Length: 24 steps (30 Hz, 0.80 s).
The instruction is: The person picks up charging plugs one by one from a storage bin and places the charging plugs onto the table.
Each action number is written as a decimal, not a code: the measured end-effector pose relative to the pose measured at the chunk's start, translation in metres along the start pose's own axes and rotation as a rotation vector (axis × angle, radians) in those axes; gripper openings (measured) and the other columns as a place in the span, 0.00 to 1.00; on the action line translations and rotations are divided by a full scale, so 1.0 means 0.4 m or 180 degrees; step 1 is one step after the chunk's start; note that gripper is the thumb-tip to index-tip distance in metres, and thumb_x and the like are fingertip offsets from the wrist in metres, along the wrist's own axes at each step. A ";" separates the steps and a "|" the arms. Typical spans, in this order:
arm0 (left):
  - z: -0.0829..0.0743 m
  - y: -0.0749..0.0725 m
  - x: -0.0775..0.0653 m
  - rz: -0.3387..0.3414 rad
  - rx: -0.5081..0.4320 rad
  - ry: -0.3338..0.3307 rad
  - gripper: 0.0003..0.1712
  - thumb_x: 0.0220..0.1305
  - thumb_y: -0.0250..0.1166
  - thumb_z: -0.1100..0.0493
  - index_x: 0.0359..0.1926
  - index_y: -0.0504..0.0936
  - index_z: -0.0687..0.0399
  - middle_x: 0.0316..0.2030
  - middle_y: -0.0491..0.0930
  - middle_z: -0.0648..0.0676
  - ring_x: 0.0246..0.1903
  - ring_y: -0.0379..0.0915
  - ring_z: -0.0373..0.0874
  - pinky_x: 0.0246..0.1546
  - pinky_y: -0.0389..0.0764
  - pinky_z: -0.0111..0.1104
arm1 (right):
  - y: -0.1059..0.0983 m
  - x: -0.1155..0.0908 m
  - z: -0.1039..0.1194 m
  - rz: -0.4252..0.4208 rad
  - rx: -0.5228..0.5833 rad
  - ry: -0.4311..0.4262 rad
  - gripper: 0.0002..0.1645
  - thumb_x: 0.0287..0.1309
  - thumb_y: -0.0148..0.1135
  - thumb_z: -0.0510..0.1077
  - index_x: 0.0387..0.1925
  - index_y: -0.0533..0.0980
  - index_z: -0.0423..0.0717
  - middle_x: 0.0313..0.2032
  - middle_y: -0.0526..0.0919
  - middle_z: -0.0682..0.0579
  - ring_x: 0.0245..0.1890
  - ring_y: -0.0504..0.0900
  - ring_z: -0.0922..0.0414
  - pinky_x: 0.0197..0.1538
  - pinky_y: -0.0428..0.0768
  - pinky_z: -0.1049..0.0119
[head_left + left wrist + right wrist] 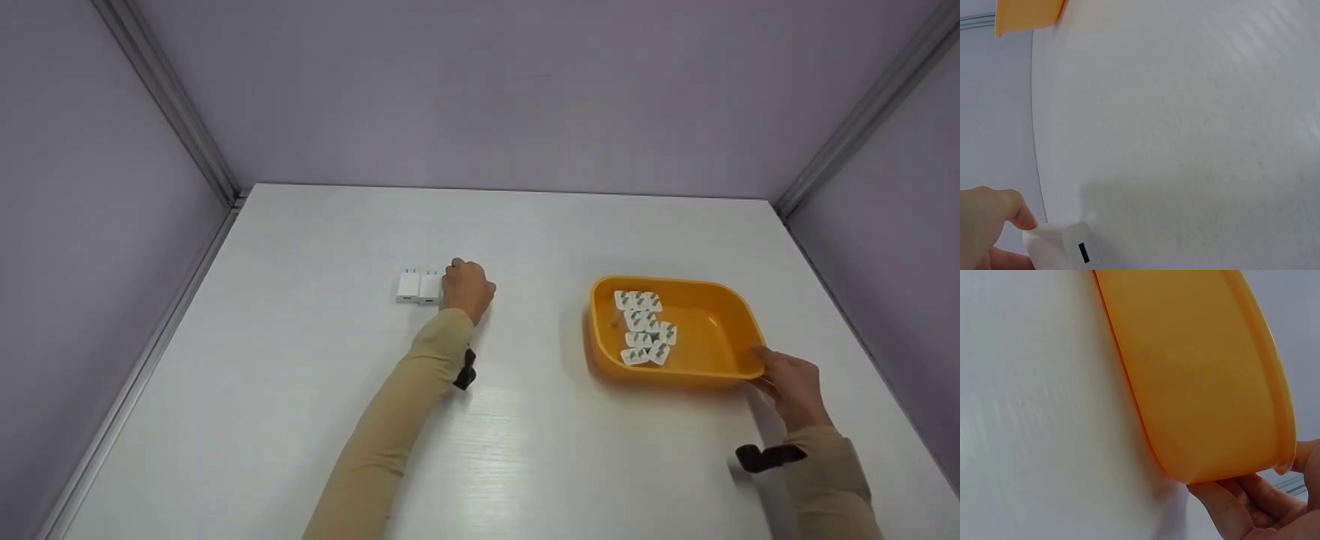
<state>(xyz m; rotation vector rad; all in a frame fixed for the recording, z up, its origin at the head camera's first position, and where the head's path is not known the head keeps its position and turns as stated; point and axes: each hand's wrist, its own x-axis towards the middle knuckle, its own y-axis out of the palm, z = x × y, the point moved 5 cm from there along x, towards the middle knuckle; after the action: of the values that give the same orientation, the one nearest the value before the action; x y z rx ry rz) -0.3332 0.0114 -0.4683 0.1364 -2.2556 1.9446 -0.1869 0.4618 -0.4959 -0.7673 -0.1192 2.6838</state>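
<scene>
At the middle of the table, my left hand (469, 291) is bent over beside two white plug chargers (409, 287), which lie side by side with prongs pointing away. In the left wrist view, the thumb and finger pinch the edge of a white charger (1075, 247) with a dark USB slot; part of it is cut off by the frame. On the right, my right hand (795, 384) grips the near right corner of an orange plastic bin (712, 334), thumb on the rim and fingers below. Several white chargers (641, 321) stand together in the bin's left half, marked ends up.
The white table (247, 360) holds the bin, its edges meeting pale walls (480, 97) at the back and sides. Grey metal frame strips (172, 97) run along the wall corners. A black strap (771, 456) sits at the right wrist.
</scene>
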 end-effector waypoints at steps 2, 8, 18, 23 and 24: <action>0.006 -0.001 0.001 0.0035 0.0028 -0.0043 0.22 0.64 0.61 0.49 0.43 0.83 0.66 0.41 0.83 0.61 0.40 0.83 0.49 0.42 0.85 0.34 | 0.000 0.000 0.000 0.0012 -0.0025 0.0004 0.48 0.62 0.59 0.56 0.72 0.52 0.35 0.36 0.73 0.66 0.34 0.76 0.73 0.40 0.82 0.79; 0.019 -0.001 0.002 0.0089 0.0233 -0.0125 0.23 0.66 0.60 0.48 0.43 0.84 0.66 0.40 0.83 0.59 0.40 0.82 0.48 0.42 0.85 0.33 | -0.001 -0.003 -0.003 0.0062 -0.0047 -0.0080 0.48 0.62 0.59 0.58 0.71 0.53 0.34 0.35 0.74 0.68 0.34 0.77 0.73 0.40 0.82 0.80; 0.029 0.006 0.003 0.0021 0.0619 -0.0366 0.23 0.67 0.59 0.46 0.43 0.85 0.62 0.39 0.84 0.56 0.39 0.81 0.44 0.40 0.85 0.31 | -0.002 -0.002 -0.003 0.0055 -0.0034 -0.0147 0.45 0.63 0.58 0.55 0.70 0.55 0.32 0.31 0.75 0.70 0.32 0.78 0.74 0.39 0.83 0.79; 0.032 0.012 0.002 -0.0045 0.0617 -0.0398 0.23 0.65 0.61 0.45 0.44 0.85 0.62 0.40 0.84 0.56 0.40 0.80 0.45 0.41 0.84 0.30 | -0.001 -0.001 -0.005 0.0032 -0.0115 -0.0130 0.46 0.64 0.57 0.56 0.71 0.54 0.32 0.31 0.75 0.70 0.32 0.78 0.74 0.38 0.82 0.80; 0.033 0.012 0.001 -0.0057 0.0594 -0.0411 0.23 0.65 0.61 0.46 0.44 0.85 0.62 0.40 0.84 0.57 0.40 0.80 0.45 0.41 0.84 0.31 | -0.001 -0.001 -0.005 0.0032 -0.0138 -0.0122 0.46 0.64 0.56 0.56 0.71 0.53 0.32 0.31 0.74 0.70 0.32 0.78 0.74 0.38 0.82 0.80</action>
<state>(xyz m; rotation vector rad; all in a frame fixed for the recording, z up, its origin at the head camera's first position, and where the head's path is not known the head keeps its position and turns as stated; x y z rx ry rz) -0.3353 -0.0007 -0.4750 0.3121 -2.1348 2.1933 -0.1853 0.4618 -0.4973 -0.7315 -0.1841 2.7142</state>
